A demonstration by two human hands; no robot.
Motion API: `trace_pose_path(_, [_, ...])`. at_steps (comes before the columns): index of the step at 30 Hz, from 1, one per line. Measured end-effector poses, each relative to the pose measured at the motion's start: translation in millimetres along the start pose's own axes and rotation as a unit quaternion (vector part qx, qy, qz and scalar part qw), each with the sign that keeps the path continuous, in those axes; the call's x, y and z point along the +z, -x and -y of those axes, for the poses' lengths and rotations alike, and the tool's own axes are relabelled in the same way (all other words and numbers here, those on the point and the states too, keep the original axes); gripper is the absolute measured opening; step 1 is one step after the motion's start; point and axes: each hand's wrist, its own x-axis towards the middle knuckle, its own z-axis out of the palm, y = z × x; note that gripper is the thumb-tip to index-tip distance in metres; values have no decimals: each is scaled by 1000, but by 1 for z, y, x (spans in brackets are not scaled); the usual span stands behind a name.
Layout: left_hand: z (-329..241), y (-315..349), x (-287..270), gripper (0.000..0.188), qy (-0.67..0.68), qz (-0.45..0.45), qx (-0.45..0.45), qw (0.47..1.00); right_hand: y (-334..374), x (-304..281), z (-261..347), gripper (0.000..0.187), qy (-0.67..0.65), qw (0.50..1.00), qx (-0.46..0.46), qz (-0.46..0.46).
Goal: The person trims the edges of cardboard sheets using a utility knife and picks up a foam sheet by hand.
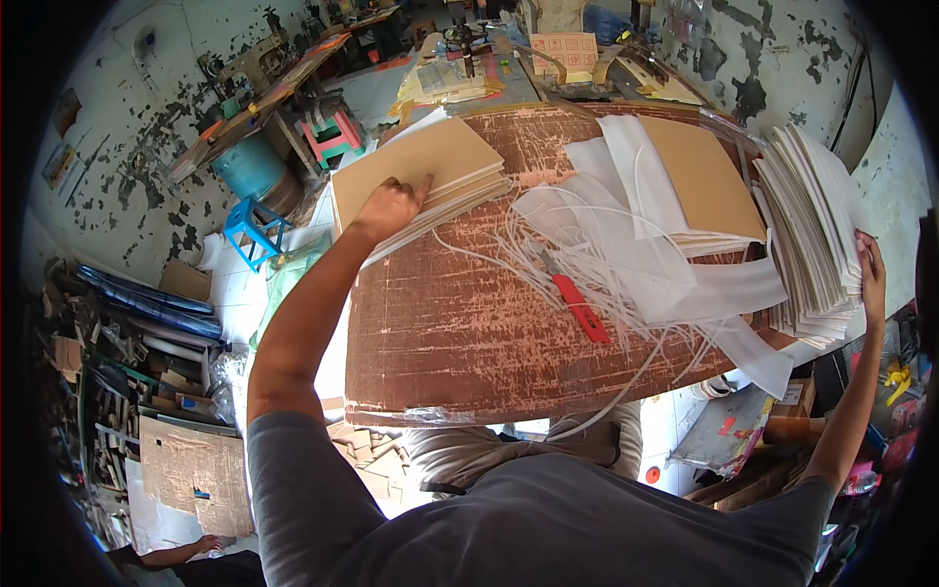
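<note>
At the far end of the head view, a card [564,49] shows orange-red printed panels on a pale ground, its marks too small to make out; a small coloured sheet [61,164] on the left wall is likewise too blurred to read. Nearer, on the far left corner of a scuffed brown tabletop [440,352], lies a stack of tan boards [406,157], the top face smooth and plain, the layered edges pale and slightly uneven. The left hand [389,207] rests on it near its front edge, index finger stretched out and the others curled; whether they grip a board I cannot tell. At the table's right end, a stack of white sheets [797,235] stands in loose, ragged layers, tilted and fanned. The right hand [870,264] touches its outer edge, fingers extended upward; whether they grasp any sheet is unclear. Between the two stacks, a tan-faced pile [699,176] lies partly covered by white foam sheeting [709,298]; beside this, a red utility knife [579,308] lies aslant by tangled white strips [518,256].
</note>
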Motion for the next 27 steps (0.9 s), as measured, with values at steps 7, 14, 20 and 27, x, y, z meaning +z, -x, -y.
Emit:
trace_pose_path(7, [22,25,-2,51,8,-183,56,982,-5,5,-8,42,-13,1000,-10,-9])
trace_pose_path(14, [-18,103,-37,41,84,-256,72,960,-4,3,-10,43,19,1000,-24,-6])
trace_pose_path(20, [-32,171,2,31,215,-226,-106,944,-12,-14,0,44,104,994,-21,-1])
trace_pose_path(27, [-5,216,70,58,453,-242,-538,669,30,82,189,33,25,987,-124,-96])
